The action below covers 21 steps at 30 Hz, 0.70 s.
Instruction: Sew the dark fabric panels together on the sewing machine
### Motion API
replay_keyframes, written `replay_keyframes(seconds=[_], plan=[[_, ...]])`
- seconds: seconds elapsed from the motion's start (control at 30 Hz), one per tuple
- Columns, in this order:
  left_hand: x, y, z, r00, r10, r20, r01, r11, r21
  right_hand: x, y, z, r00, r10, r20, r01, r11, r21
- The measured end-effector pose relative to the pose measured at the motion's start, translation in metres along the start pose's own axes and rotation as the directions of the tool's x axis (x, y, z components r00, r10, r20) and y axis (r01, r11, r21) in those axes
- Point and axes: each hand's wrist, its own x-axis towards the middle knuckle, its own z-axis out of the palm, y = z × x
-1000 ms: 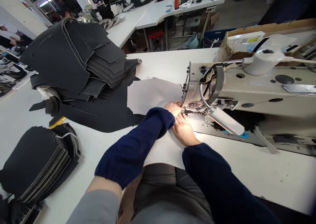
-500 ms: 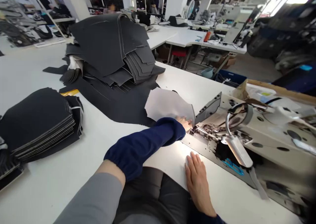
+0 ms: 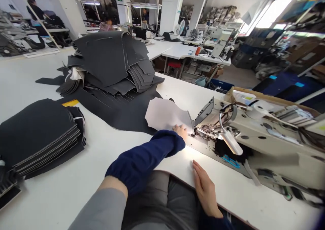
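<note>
My left hand (image 3: pixel 180 131) lies on a grey-white fabric piece (image 3: pixel 166 116), right at the needle end of the sewing machine (image 3: pixel 256 128); only its knuckles show past the dark blue sleeve, fingers flat on the cloth. My right hand (image 3: pixel 205 186) rests flat on the white table (image 3: pixel 101 148) near its front edge, fingers stretched and together, holding nothing. A small lamp (image 3: pixel 230 142) lights the needle area.
A tall heap of dark cut pieces (image 3: pixel 111 62) sits behind the fabric piece. A neat stack of dark pieces (image 3: pixel 38 135) lies at the left. An open cardboard box (image 3: pixel 266 99) stands behind the machine. More tables and people are at the back.
My right hand has left the needle area and come back to the table's front edge. The view has swung up and leftward; my left hand stays on the fabric piece.
</note>
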Motion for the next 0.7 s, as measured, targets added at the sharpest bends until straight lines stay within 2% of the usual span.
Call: replay_keyframes(seconds=[0.03, 0.07, 0.1, 0.13, 0.17, 0.2, 0.23, 0.27, 0.3, 0.33, 0.37, 0.4, 0.43, 0.47, 0.5, 0.53, 0.57, 0.6, 0.63, 0.67, 0.7], plan=[[-0.015, 0.000, 0.001, 0.999, 0.025, 0.031, -0.026, 0.999, 0.022, -0.012, -0.008, -0.003, 0.989, 0.141, 0.042, -0.146, 0.979, 0.145], [-0.034, 0.000, 0.003, 0.996, 0.052, 0.069, -0.056, 0.997, 0.045, -0.024, -0.016, -0.005, 0.956, 0.274, 0.108, -0.294, 0.909, 0.296], [-0.058, 0.000, 0.008, 0.988, 0.106, 0.116, -0.114, 0.992, 0.063, -0.037, -0.022, -0.007, 0.905, 0.381, 0.189, -0.425, 0.790, 0.443], [-0.084, 0.001, 0.014, 0.966, 0.200, 0.166, -0.213, 0.975, 0.063, -0.050, -0.025, -0.008, 0.848, 0.454, 0.273, -0.523, 0.634, 0.570], [-0.111, 0.000, 0.020, 0.921, 0.324, 0.214, -0.339, 0.940, 0.037, -0.063, -0.027, -0.009, 0.798, 0.497, 0.340, -0.578, 0.473, 0.665], [-0.136, -0.002, 0.026, 0.839, 0.487, 0.245, -0.497, 0.868, -0.023, -0.075, -0.026, -0.010, 0.751, 0.538, 0.381, -0.605, 0.332, 0.723], [-0.157, -0.007, 0.029, 0.730, 0.637, 0.247, -0.635, 0.766, -0.099, -0.086, -0.024, -0.011, 0.701, 0.594, 0.394, -0.618, 0.230, 0.752], [-0.172, -0.015, 0.029, 0.630, 0.745, 0.220, -0.729, 0.665, -0.161, -0.096, -0.021, -0.013, 0.645, 0.660, 0.386, -0.629, 0.171, 0.758], [-0.180, -0.028, 0.026, 0.601, 0.780, 0.171, -0.760, 0.625, -0.180, -0.105, -0.016, -0.015, 0.587, 0.724, 0.361, -0.645, 0.150, 0.749], [-0.181, -0.044, 0.019, 0.664, 0.738, 0.121, -0.723, 0.675, -0.150, -0.114, -0.010, -0.019, 0.533, 0.780, 0.326, -0.665, 0.148, 0.732], [-0.177, -0.064, 0.011, 0.781, 0.622, 0.063, -0.617, 0.783, -0.080, -0.121, -0.004, -0.022, 0.494, 0.818, 0.293, -0.681, 0.155, 0.716], [-0.169, -0.087, 0.002, 0.905, 0.424, -0.025, -0.424, 0.905, 0.005, -0.127, 0.002, -0.027, 0.475, 0.838, 0.269, -0.691, 0.166, 0.703], [-0.161, -0.109, -0.006, 0.974, 0.195, -0.114, -0.188, 0.980, 0.072, -0.133, 0.007, -0.032, 0.480, 0.840, 0.252, -0.693, 0.186, 0.697], [-0.155, -0.131, -0.012, 0.979, 0.001, -0.203, 0.018, 0.995, 0.093, -0.138, 0.011, -0.038, 0.496, 0.836, 0.235, -0.687, 0.213, 0.695], [-0.152, -0.148, -0.014, 0.958, -0.144, -0.250, 0.165, 0.984, 0.066, -0.143, 0.014, -0.043, 0.523, 0.827, 0.208, -0.674, 0.252, 0.694], [-0.154, -0.161, -0.011, 0.937, -0.242, -0.253, 0.250, 0.968, -0.003, -0.149, 0.016, -0.049, 0.557, 0.813, 0.171, -0.655, 0.304, 0.692], [-0.161, -0.168, -0.005, 0.936, -0.284, -0.209, 0.270, 0.958, -0.093, -0.155, 0.018, -0.054, 0.593, 0.797, 0.116, -0.628, 0.368, 0.686], [-0.171, -0.171, 0.005, 0.946, -0.304, -0.112, 0.277, 0.938, -0.206, -0.161, 0.019, -0.059, 0.623, 0.781, 0.038, -0.594, 0.441, 0.672], [-0.184, -0.170, 0.018, 0.946, -0.323, -0.032, 0.297, 0.899, -0.322, -0.168, 0.022, -0.065, 0.636, 0.769, -0.055, -0.560, 0.510, 0.652], [-0.198, -0.165, 0.031, 0.951, -0.301, 0.070, 0.302, 0.861, -0.410, -0.176, 0.025, -0.070, 0.626, 0.763, -0.163, -0.533, 0.570, 0.625], [-0.212, -0.157, 0.044, 0.957, -0.279, 0.080, 0.283, 0.838, -0.466, -0.186, 0.031, -0.076, 0.591, 0.759, -0.271, -0.513, 0.614, 0.600]])
